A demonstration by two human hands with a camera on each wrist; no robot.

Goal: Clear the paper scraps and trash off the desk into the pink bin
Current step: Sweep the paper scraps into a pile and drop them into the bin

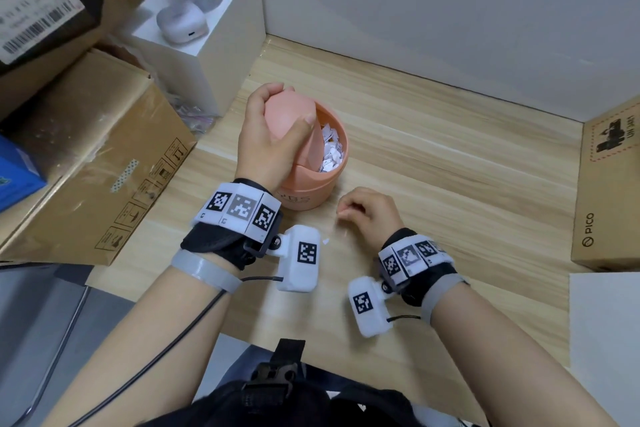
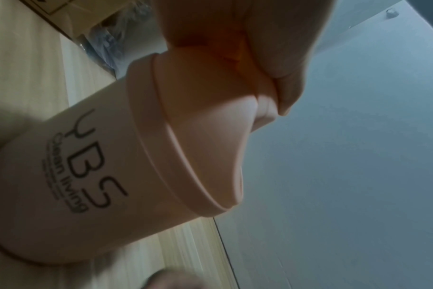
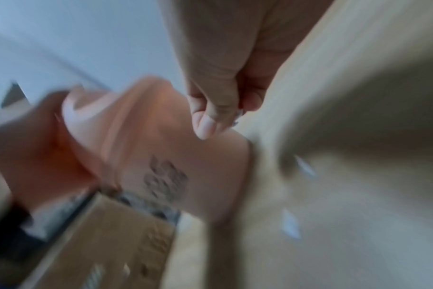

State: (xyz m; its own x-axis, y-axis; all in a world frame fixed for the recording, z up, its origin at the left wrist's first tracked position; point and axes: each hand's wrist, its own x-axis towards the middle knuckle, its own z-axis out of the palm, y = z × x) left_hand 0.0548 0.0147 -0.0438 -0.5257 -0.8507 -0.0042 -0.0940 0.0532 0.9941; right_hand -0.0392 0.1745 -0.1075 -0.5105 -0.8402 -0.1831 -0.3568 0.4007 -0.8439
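Observation:
The pink bin [image 1: 308, 191] stands on the wooden desk [image 1: 450, 166], with white paper scraps [image 1: 330, 149] inside. My left hand [image 1: 273, 135] grips its swing lid [image 1: 291, 111] from above and holds it tilted so the opening shows. Close up, the bin [image 2: 87, 166] and its lid [image 2: 210, 127] fill the left wrist view. My right hand [image 1: 363, 211] rests on the desk just right of the bin, fingers curled. In the blurred right wrist view, thumb and finger [image 3: 218, 113] pinch a tiny white scrap [image 3: 237, 118]. A loose scrap [image 1: 325, 241] lies near the wrists.
Stacked cardboard boxes [image 1: 97, 156] crowd the left side. A white box [image 1: 214, 31] with an earbud case stands behind the bin. A PICO carton [image 1: 609, 191] sits at the right edge and a white sheet [image 1: 606, 322] below it. The wall closes the back.

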